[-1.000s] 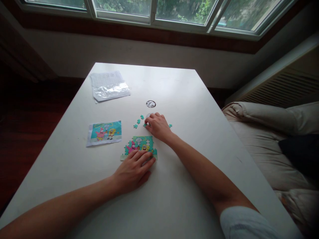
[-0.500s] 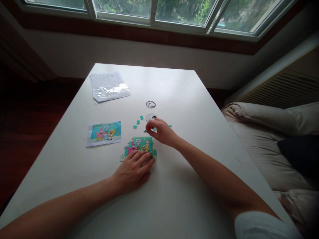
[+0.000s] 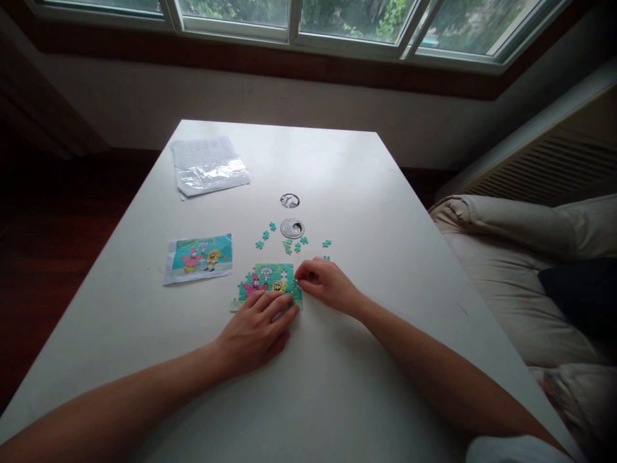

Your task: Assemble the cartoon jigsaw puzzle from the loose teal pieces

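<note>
teal puzzle (image 3: 267, 280) lies long axis left-right; left hand (image 3: 258, 331) flat on it, right hand (image 3: 326, 287) pinched at its edge, hold unclear.

the person's two hands are bare, with slim fingers; the nails are too small to make out. the left hand (image 3: 255, 331) leads back into a long, slender left forearm (image 3: 120, 405), uncovered all the way to the lower left edge of the view. the right hand (image 3: 330, 287) leads into a right forearm (image 3: 424, 370), likewise uncovered to past the elbow. at the lower right corner a short sleeve (image 3: 511, 450) shows: pale, whitish-blue soft cloth with a rounded hem, only partly in view.
</note>
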Demonstrator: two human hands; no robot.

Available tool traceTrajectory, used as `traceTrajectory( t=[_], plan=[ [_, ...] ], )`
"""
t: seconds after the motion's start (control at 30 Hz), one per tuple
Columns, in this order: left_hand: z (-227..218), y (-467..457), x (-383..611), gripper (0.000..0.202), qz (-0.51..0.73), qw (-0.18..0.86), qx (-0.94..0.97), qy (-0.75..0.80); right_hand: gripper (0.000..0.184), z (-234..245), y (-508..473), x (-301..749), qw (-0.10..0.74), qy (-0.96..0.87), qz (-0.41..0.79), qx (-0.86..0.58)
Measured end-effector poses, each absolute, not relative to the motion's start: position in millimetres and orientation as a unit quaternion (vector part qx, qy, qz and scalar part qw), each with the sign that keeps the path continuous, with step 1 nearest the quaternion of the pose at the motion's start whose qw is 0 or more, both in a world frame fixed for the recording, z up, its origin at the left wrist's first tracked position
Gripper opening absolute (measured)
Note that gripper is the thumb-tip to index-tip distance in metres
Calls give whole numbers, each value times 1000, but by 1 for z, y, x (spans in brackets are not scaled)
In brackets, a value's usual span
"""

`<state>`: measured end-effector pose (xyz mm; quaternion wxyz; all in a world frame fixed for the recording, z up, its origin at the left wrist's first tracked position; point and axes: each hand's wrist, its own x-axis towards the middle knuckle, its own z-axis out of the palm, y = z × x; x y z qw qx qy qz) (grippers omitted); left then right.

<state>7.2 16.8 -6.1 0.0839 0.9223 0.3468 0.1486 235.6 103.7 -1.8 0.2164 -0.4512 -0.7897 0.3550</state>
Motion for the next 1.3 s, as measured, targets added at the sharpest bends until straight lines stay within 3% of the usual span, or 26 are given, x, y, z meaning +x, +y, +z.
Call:
traceTrajectory(
  t=[0.7, 1.3],
  plan=[
    [-6, 18, 7, 41, 140, 97, 923, 344, 9, -1, 103, 239, 203, -796, 357, -445],
    [-4, 18, 8, 40, 142, 96, 923, 343, 7, -6, 93, 235, 194, -851, 211, -441]
  ],
)
